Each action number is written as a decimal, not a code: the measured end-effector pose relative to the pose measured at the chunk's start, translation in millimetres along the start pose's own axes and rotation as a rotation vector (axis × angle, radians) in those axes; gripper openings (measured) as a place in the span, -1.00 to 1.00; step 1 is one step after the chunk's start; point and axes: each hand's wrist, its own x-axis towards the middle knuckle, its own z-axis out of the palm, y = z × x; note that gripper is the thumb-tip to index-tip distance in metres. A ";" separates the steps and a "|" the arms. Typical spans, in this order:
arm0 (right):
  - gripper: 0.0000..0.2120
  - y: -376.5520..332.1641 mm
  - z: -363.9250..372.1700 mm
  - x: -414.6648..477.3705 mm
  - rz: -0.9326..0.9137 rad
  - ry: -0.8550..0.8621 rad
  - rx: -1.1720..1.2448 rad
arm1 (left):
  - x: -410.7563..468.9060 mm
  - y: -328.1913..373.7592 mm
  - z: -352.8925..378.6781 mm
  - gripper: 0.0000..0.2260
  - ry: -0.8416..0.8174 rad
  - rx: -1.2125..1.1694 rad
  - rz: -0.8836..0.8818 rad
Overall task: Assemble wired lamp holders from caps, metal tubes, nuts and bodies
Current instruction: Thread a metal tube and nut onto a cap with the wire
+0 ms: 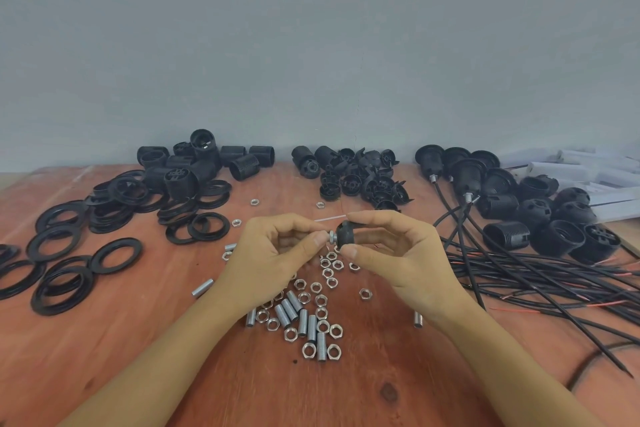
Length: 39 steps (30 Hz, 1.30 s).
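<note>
**Both hands meet above the nut pile**

Your forearms reach in from the near edge of the wooden table [131, 367] and converge at centre, wrists raised, hands held clear of the surface. Your right hand [401, 253] grips a black cap [349, 234] on its side, thumb beneath and fingers curled over the top, with its narrow end pointing left. Your left hand [273, 253] faces it, thumb and forefinger pinched together on a silver nut [331, 237] sitting against that narrow end, the remaining fingers curled behind. How far the nut is threaded on cannot be told.

Directly below your hands lie the loose nuts [322, 302] — roughly thirty, too crowded for an exact count, with three strays farther out. About ten threaded metal tubes [289, 309] lie among them, most bunched near your left wrist and one alone to the right.

At left, well over a dozen black rings [116, 255] overlap in heaps. Far left, around ten threaded bodies [244, 166] are stacked against the wall. At far centre sits a pile of spare caps [360, 180], too tangled to count. At far right stand three wired holders [465, 177] beside a dozen or so more black parts, their black cables [540, 274] fanning toward the near right — white boxes [571, 170] lie behind.
</note>
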 end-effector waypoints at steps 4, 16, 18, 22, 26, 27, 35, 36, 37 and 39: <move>-0.67 0.8 1.8 -1.4 -0.093 0.000 -0.054 | 1.4 1.2 1.6 -0.83 0.027 -0.113 -0.068; -0.80 -1.4 3.0 -1.4 0.049 0.078 -0.063 | -1.3 1.1 0.5 -0.88 -0.041 0.016 0.121; -0.72 -0.5 3.9 -1.0 0.073 0.091 -0.097 | -1.7 1.4 0.3 -0.86 -0.037 0.103 0.198; -0.45 -1.1 6.8 -2.6 0.162 0.126 -0.165 | -2.8 3.3 4.5 -0.85 -0.021 0.195 0.321; -0.31 -3.0 9.2 -6.0 0.199 0.152 -0.272 | -5.7 5.2 9.4 -0.87 -0.034 0.197 0.371; -0.30 -3.3 10.1 -6.0 0.200 0.162 -0.274 | -6.1 6.0 10.5 -0.88 -0.032 0.187 0.373; -0.85 7.8 9.0 -2.2 0.063 0.233 -0.283 | -5.7 7.2 12.0 -0.87 0.009 0.159 0.293; -0.91 8.2 9.0 -3.0 0.044 0.234 -0.278 | -5.6 6.0 12.4 -0.89 0.022 0.173 0.275; -0.95 8.3 9.1 -3.7 0.032 0.222 -0.257 | -5.2 5.1 12.5 -0.90 0.043 0.180 0.252; -0.90 7.0 9.7 -6.3 0.026 0.157 -0.178 | -3.6 3.8 10.7 -0.90 0.094 0.187 0.208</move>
